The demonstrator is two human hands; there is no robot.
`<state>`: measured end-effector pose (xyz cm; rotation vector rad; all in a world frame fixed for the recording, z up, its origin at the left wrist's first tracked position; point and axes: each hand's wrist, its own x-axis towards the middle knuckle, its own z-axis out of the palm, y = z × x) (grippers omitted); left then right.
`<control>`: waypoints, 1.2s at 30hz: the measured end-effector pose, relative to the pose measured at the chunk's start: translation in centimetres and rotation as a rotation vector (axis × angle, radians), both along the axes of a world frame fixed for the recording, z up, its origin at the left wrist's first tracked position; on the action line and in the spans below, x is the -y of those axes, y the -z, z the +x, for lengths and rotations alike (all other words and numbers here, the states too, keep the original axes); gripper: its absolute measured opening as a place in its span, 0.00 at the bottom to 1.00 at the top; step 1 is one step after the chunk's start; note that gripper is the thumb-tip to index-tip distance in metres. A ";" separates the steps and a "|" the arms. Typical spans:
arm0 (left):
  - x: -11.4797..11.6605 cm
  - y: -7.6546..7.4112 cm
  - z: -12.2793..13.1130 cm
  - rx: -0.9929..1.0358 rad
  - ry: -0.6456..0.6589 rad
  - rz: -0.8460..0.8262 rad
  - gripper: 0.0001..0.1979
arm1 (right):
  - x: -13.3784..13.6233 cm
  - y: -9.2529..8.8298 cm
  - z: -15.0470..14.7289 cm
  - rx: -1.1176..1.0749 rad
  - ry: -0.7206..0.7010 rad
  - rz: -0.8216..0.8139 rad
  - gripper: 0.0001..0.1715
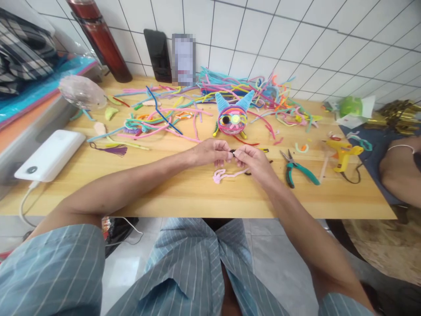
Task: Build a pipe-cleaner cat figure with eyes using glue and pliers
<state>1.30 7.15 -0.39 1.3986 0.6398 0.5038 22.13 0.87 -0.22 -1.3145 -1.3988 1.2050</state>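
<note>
Grip is pinched tight from both sides: left hand (212, 151) and right hand (254, 159) have a dark bit (232, 152) between their fingertips, with next to no gap. Bit is out over the middle of the table (184, 197), left hand on its left, right hand on its right. Fingers cover most of it, so can't tell its shape or long axis. Key relation: toy (233, 120) sits straight far of the grip, just beyond the fingers, not touching. Its blue ears (222, 103) point far, round front faces near. Grip is roughly in line with its middle, so neither hand is clearly nearer. Pink stem (217, 177) is on the near side of the grip, bunched end left, long run going right to the right hand; can't tell if they touch. Pliers (291, 166) lie right of the right hand, clear of it, nose far, handles near. Glue gun (342, 157) is right of the pliers. Stem pile (213, 81) is far, behind the toy, by the tiled wall (279, 48).
</note>
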 end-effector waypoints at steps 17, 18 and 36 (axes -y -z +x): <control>0.9 2.5 0.5 0.029 -0.123 -0.057 0.12 | 0.2 2.7 0.5 0.225 0.020 0.344 0.16; 0.9 2.6 0.5 0.028 -0.121 -0.055 0.12 | 0.2 2.8 0.5 0.239 0.018 0.359 0.17; 0.5 2.2 0.7 0.075 -0.112 -0.106 0.06 | -0.1 3.9 1.1 0.270 0.040 0.444 0.15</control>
